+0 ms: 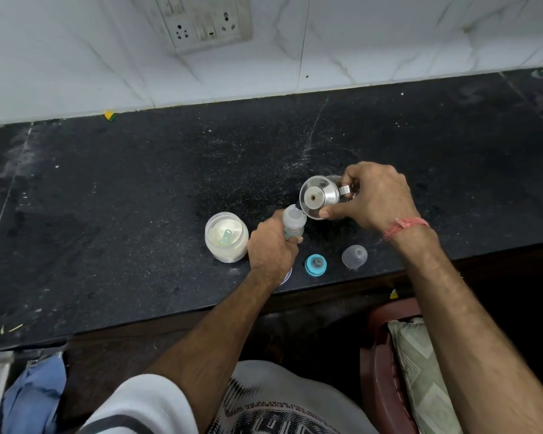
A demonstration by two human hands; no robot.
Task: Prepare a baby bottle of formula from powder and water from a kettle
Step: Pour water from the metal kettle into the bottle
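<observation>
With the bottle gripped by the left hand and the tilted kettle by the right hand, water could be spilled past the narrow neck.

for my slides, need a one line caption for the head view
Right hand tips a steel kettle into the clear baby bottle the left hand steadies.

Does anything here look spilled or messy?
Yes: white specks are scattered over the black counter, thickest behind the steel kettle. They look like powder. The open jar stands upright; nothing has tipped over.
</observation>
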